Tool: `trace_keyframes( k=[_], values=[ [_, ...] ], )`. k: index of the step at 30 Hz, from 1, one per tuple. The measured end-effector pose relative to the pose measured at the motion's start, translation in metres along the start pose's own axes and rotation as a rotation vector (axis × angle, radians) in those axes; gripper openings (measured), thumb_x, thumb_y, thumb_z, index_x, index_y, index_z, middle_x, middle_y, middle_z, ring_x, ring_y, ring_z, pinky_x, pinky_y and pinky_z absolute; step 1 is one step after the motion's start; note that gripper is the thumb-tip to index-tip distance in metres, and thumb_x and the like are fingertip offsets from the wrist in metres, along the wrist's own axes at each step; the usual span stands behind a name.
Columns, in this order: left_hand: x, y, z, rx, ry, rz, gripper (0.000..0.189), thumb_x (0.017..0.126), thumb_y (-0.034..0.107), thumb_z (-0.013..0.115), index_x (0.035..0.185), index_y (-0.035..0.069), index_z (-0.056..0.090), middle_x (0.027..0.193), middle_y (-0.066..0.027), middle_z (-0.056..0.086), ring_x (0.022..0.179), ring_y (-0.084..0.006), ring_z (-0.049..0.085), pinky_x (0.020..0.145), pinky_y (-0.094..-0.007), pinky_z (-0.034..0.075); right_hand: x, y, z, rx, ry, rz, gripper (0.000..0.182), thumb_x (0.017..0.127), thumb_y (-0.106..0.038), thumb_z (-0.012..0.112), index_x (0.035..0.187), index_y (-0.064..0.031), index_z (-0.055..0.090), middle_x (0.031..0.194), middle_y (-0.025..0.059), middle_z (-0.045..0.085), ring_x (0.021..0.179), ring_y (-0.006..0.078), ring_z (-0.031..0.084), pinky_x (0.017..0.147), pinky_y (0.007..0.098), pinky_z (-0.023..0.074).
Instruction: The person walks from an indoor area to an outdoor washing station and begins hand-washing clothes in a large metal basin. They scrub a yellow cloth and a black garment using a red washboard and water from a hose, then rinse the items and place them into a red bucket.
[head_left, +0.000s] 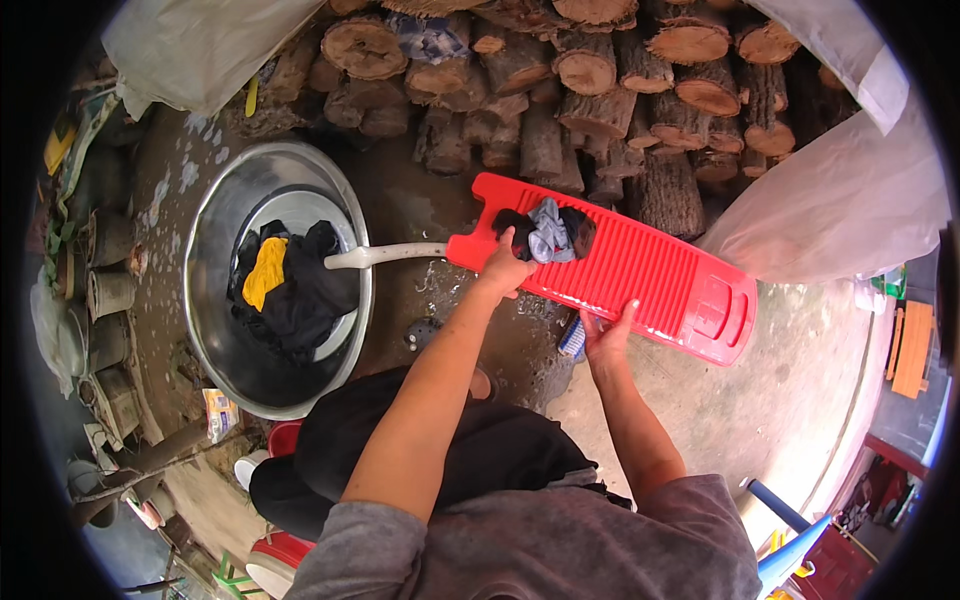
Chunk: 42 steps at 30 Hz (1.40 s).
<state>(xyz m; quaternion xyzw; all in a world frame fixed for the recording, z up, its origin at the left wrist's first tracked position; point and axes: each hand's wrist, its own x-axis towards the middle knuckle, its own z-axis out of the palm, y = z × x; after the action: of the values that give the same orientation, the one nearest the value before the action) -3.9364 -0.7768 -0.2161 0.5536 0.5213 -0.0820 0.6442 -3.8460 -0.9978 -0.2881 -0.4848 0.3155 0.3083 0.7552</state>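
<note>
A red plastic washboard (645, 277) is held tilted above the wet floor. My left hand (508, 266) grips its near edge at the left end, the thumb or a finger reaching onto a bunched grey and dark cloth (551, 231) that lies on the ridges. Farther right, my right hand (609, 330) holds the same edge, thumb on top and fingers partly hidden beneath. To the left stands a large metal basin (196, 300) with black clothes (307, 296) and a yellow cloth (265, 274) in it. A pale hose (386, 253) crosses the basin's rim and its other end is hidden by the washboard.
Stacked cut logs (585, 71) stand beyond the washboard. A blue and white brush (572, 337) lies on the floor below my right hand. White plastic sheeting (832, 195) hangs at the right. Beside the basin is a printed packet (220, 414); pots (112, 292) line the left side.
</note>
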Motion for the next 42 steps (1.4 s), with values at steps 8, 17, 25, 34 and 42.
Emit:
trace_keyframes(
  k=[8, 17, 25, 34, 42],
  values=[
    [0.037, -0.021, -0.01, 0.069, 0.11, 0.279, 0.067, 0.079, 0.01, 0.06, 0.142, 0.014, 0.037, 0.125, -0.0237, 0.055, 0.114, -0.0345, 0.056, 0.096, -0.0376, 0.043, 0.03, 0.022, -0.012, 0.003, -0.036, -0.001, 0.083, 0.079, -0.069, 0.055, 0.137, -0.0123, 0.037, 0.132, 0.012, 0.047, 0.111, 0.0346, 0.052, 0.086, 0.0441, 0.0532],
    [0.005, -0.01, -0.032, -0.052, -0.12, -0.01, 0.059, 0.088, 0.006, 0.052, 0.141, 0.026, 0.036, 0.144, -0.0117, 0.037, 0.122, -0.0284, 0.047, 0.084, -0.0463, 0.051, 0.027, 0.018, -0.009, 0.058, -0.08, 0.223, 0.069, 0.08, -0.051, 0.067, 0.128, -0.0076, 0.042, 0.125, 0.0224, 0.045, 0.107, 0.0398, 0.054, 0.087, 0.0508, 0.0521],
    [0.003, -0.007, -0.032, -0.036, -0.205, -0.035, 0.057, 0.085, 0.003, 0.05, 0.137, 0.024, 0.04, 0.145, -0.0138, 0.033, 0.127, -0.0294, 0.042, 0.087, -0.0477, 0.05, 0.027, 0.023, 0.034, 0.303, 0.164, 0.273, 0.071, 0.078, -0.042, 0.074, 0.12, -0.0014, 0.033, 0.119, 0.0275, 0.045, 0.109, 0.0483, 0.051, 0.091, 0.0575, 0.0493],
    [0.0, -0.018, -0.024, 0.1, -0.092, -0.021, 0.066, 0.078, -0.003, 0.041, 0.14, 0.019, 0.04, 0.123, -0.0182, 0.056, 0.097, -0.0257, 0.061, 0.074, -0.0359, 0.053, 0.024, 0.078, 0.066, 0.252, -0.031, 0.276, 0.04, 0.083, -0.038, 0.069, 0.088, -0.0008, 0.057, 0.086, 0.0114, 0.059, 0.093, 0.0301, 0.058, 0.097, 0.0541, 0.0443],
    [0.017, -0.035, -0.03, -0.076, -0.126, 0.064, 0.065, 0.077, -0.007, 0.04, 0.14, 0.007, 0.039, 0.143, -0.0247, 0.038, 0.137, -0.0285, 0.034, 0.109, -0.0343, 0.027, 0.001, 0.101, 0.107, -0.035, 0.151, 0.322, 0.025, 0.087, -0.039, 0.062, 0.1, -0.0178, 0.062, 0.104, 0.006, 0.063, 0.097, 0.0236, 0.057, 0.096, 0.0465, 0.0414]
  ],
)
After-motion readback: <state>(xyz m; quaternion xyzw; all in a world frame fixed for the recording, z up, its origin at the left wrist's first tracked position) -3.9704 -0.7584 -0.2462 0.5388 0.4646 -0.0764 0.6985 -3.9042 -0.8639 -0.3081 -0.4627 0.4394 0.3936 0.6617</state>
